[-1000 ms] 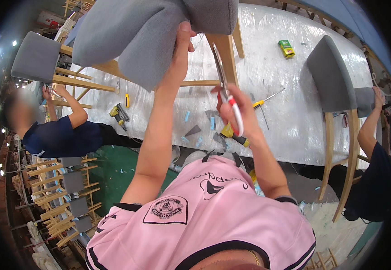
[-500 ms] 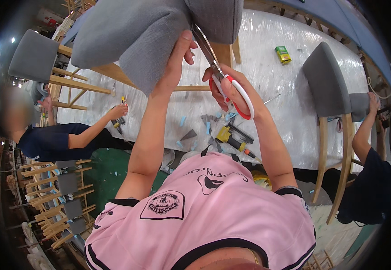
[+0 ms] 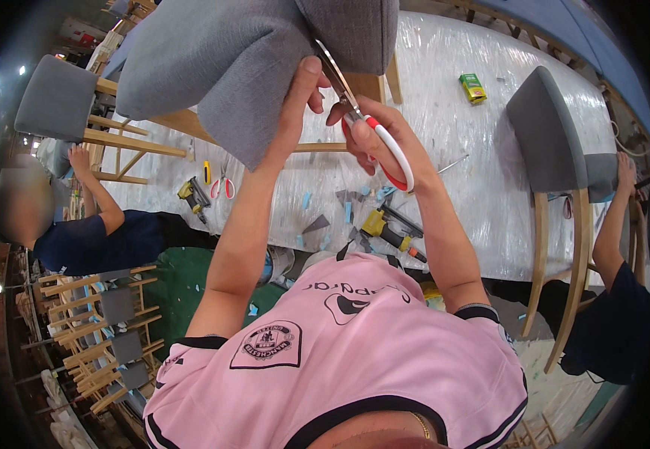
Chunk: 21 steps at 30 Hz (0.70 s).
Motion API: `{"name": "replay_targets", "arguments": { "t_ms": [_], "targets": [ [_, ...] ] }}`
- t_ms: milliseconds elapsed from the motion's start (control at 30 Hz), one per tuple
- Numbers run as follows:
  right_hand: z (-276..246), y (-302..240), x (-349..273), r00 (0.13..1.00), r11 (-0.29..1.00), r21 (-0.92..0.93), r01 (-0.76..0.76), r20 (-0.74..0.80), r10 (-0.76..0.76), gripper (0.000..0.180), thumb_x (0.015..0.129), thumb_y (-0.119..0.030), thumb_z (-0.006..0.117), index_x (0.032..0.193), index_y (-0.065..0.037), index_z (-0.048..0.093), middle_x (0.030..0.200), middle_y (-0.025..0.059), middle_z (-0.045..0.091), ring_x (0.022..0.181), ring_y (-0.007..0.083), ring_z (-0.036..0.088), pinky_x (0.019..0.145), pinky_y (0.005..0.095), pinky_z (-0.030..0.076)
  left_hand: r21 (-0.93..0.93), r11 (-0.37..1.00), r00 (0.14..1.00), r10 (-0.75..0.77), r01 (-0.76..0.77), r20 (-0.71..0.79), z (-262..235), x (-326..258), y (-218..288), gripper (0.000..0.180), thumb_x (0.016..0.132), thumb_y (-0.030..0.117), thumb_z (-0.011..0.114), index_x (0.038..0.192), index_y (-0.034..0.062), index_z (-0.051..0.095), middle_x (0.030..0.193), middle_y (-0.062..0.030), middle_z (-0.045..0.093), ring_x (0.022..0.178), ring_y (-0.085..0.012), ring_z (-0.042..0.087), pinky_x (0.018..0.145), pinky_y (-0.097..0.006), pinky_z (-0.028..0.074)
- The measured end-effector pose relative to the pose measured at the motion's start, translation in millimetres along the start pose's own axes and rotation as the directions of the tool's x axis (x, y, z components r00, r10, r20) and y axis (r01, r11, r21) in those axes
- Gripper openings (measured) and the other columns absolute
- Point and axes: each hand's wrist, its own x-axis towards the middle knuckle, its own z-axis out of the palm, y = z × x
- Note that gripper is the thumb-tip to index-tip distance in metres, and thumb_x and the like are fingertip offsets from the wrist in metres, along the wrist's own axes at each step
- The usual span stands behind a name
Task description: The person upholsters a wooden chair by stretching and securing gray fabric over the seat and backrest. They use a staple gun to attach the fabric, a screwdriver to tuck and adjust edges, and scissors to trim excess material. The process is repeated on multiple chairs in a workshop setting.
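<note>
A chair covered in grey fabric [image 3: 213, 56] fills the top of the view, with a loose flap [image 3: 239, 116] hanging down from it. My left hand [image 3: 301, 93] is closed at the flap's edge, thumb up against the cloth; part of the grip is hidden. In my right hand [image 3: 381, 135] is a pair of scissors [image 3: 396, 156] with red and white handles. Their blades point up and away into the fold beside my left thumb, and the tips are hidden in the fabric.
A yellow-black staple gun [image 3: 385, 230] lies among scraps on the plastic-covered table [image 3: 475, 157], with a green-yellow box [image 3: 472, 88] farther back. Another staple gun [image 3: 192, 198] and scissors [image 3: 222, 185] lie left. Co-workers handle grey chairs [image 3: 57, 97] at left and right [image 3: 546, 131].
The scissors' handles have come closer together in my right hand. The left co-worker's hand has left the staple gun and moved back to the chair there.
</note>
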Motion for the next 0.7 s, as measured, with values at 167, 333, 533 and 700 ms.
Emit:
{"name": "replay_targets", "arguments": {
  "t_ms": [167,333,533,700],
  "targets": [
    [-1.3,-1.3,3.5,0.999,0.999,0.001,0.041,-0.015,-0.041,0.055,0.099,-0.06,0.062,0.111,-0.006,0.068,0.062,-0.005,0.049,0.05,0.0053,0.046,0.047,0.0243,0.037,-0.035,0.999,0.999,-0.032,0.032,0.021,-3.0,1.3,-3.9,0.05,0.101,0.05,0.062,0.083,0.005,0.072,0.063,-0.0004,0.061,0.059,-0.0105,0.057,0.059,-0.026,0.04],
    [1.6,-9.5,3.6,1.0,0.998,0.055,0.001,-0.013,0.0,0.056,0.097,-0.06,0.064,0.105,-0.004,0.068,0.061,-0.005,0.047,0.049,0.0055,0.046,0.046,0.0242,0.037,-0.025,1.0,1.0,-0.014,0.013,-0.011,-0.6,0.2,0.4,0.049,0.101,0.049,0.064,0.082,0.0044,0.072,0.062,-0.0005,0.061,0.058,-0.0103,0.057,0.058,-0.026,0.041],
    [4.0,-9.0,3.3,0.999,1.0,0.017,-0.018,-0.041,0.018,0.056,0.099,-0.06,0.062,0.101,-0.004,0.064,0.056,-0.0047,0.047,0.046,0.0039,0.043,0.044,0.0216,0.033,-0.079,0.997,1.0,0.0,0.0,-0.006,3.3,-1.2,3.2,0.043,0.102,0.041,0.065,0.08,0.0041,0.073,0.06,0.0002,0.058,0.056,-0.0105,0.056,0.057,-0.027,0.042],
    [9.4,1.8,6.7,0.997,0.999,0.042,0.023,-0.077,-0.02,0.049,0.098,-0.049,0.07,0.105,-0.002,0.062,0.063,-0.0041,0.051,0.048,0.0039,0.044,0.044,0.0215,0.034,-0.072,0.997,0.991,-0.021,0.031,0.131,-5.9,-4.8,6.8,0.033,0.102,0.036,0.065,0.097,0.0037,0.072,0.077,-0.0028,0.065,0.069,-0.0123,0.06,0.066,-0.028,0.046]
  ]
}}
